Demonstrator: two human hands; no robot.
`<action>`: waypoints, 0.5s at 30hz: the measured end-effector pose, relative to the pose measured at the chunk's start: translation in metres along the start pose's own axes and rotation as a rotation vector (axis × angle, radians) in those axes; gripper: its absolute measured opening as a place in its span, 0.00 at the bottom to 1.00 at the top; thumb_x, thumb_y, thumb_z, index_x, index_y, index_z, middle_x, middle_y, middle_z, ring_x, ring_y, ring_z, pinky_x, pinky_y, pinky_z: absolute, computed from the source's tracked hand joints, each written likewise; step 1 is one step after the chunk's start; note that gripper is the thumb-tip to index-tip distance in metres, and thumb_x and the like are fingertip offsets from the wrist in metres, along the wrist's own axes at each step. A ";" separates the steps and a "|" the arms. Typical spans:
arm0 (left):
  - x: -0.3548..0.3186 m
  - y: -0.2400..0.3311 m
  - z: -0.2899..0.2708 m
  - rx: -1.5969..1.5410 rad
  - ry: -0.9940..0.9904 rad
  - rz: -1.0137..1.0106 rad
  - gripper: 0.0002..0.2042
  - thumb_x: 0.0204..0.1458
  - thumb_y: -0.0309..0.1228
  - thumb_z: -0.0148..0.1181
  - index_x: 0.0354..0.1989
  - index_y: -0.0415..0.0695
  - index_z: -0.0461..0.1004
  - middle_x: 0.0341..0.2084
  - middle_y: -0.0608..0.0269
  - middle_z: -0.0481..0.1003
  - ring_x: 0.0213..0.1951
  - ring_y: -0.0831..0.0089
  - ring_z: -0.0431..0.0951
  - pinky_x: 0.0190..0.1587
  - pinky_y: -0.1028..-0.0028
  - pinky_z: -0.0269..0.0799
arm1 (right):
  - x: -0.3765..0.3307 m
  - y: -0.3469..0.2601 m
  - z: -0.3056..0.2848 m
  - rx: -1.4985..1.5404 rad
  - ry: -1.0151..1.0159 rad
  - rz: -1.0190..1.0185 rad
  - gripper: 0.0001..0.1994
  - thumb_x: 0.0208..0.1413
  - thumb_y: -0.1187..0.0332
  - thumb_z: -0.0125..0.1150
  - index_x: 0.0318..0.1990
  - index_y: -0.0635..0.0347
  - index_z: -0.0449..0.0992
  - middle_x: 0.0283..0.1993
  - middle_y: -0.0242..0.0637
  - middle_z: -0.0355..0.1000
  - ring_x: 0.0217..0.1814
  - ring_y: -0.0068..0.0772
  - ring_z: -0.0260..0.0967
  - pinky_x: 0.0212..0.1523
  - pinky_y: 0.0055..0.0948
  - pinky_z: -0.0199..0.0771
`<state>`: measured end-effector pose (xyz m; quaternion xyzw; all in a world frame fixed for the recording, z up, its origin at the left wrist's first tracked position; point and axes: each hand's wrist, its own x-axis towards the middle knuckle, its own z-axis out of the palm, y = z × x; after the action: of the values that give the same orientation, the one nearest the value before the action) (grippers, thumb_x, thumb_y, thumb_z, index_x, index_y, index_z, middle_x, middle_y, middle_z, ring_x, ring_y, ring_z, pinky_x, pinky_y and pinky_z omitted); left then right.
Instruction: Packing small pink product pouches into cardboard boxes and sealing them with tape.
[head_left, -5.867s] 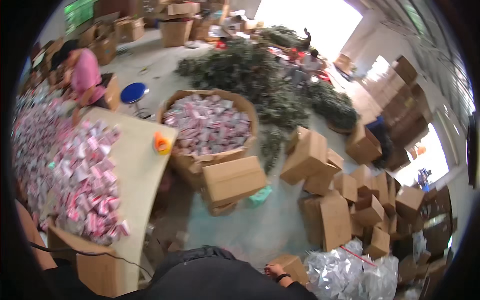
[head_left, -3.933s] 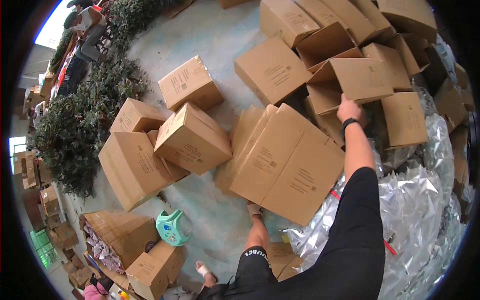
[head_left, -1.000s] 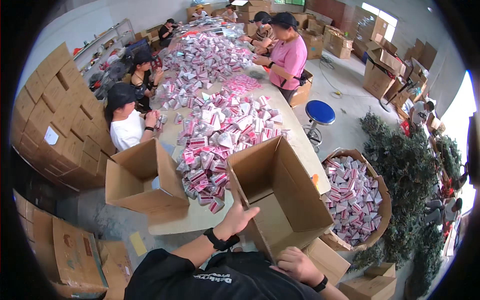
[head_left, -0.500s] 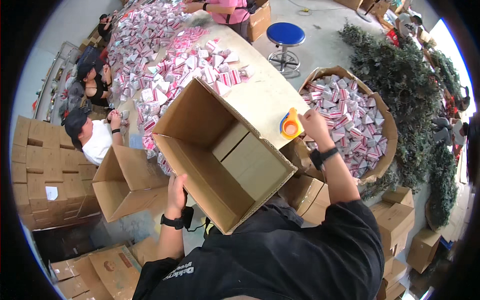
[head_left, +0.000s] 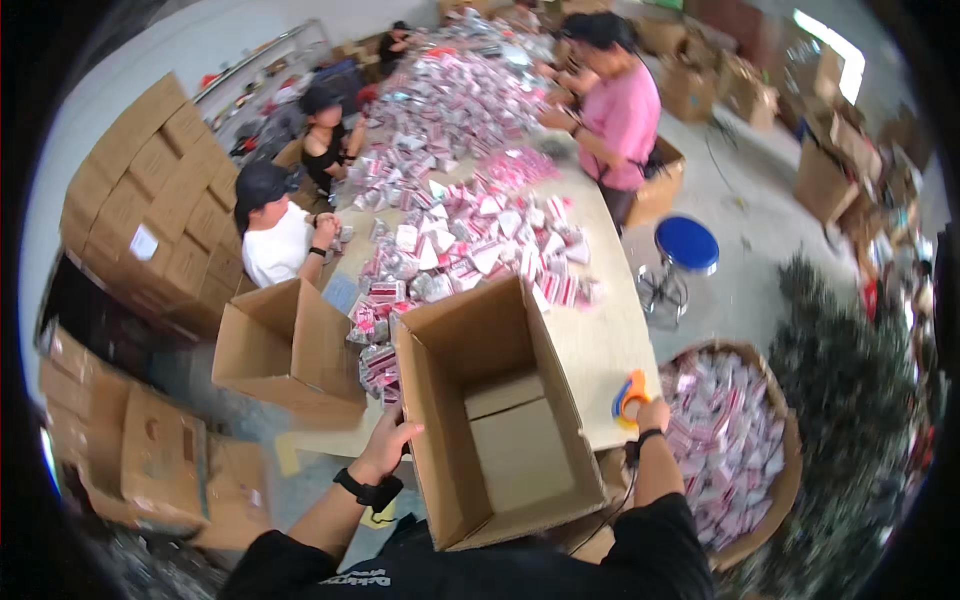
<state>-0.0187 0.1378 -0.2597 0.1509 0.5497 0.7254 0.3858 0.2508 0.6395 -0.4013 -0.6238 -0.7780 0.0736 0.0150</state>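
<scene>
Since half a second ago: open carton [head_left: 495,410] levelling out, mouth up. Left hand [head_left: 388,448] clamped on its 9 o'clock wall, steadying; right hand [head_left: 652,413] closing round orange tape dispenser [head_left: 628,392] at 3 o'clock on table [head_left: 600,340].

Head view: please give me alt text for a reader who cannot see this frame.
A person's left hand grips the side of an open, empty cardboard box at the table end, while the right hand rests on an orange tape dispenser. Pink and silver packets cover the table, with other people working alongside.
</scene>
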 end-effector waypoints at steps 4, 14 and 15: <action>0.026 0.007 -0.002 0.179 -0.158 -0.065 0.34 0.55 0.32 0.57 0.70 0.35 0.58 0.58 0.57 0.71 0.58 0.70 0.70 0.62 0.70 0.64 | -0.017 0.063 0.031 0.079 0.057 0.006 0.13 0.57 0.69 0.59 0.45 0.70 0.75 0.45 0.60 0.77 0.50 0.61 0.75 0.50 0.50 0.76; 0.045 0.002 0.024 0.271 -0.143 0.033 0.30 0.59 0.28 0.51 0.72 0.38 0.58 0.55 0.59 0.73 0.53 0.72 0.72 0.58 0.71 0.66 | -0.138 0.003 0.003 0.862 -0.311 -0.079 0.16 0.69 0.63 0.49 0.45 0.69 0.77 0.34 0.40 0.79 0.31 0.26 0.77 0.30 0.28 0.76; 0.053 0.000 0.033 0.267 -0.161 0.032 0.30 0.59 0.28 0.51 0.72 0.38 0.58 0.55 0.59 0.73 0.53 0.72 0.72 0.58 0.71 0.66 | -0.154 0.021 0.010 0.900 -0.289 -0.203 0.15 0.68 0.64 0.49 0.47 0.67 0.78 0.34 0.40 0.80 0.31 0.27 0.77 0.29 0.26 0.74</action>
<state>-0.0325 0.1985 -0.2590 0.2673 0.6059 0.6375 0.3937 0.3040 0.4933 -0.4035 -0.4595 -0.7200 0.4871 0.1823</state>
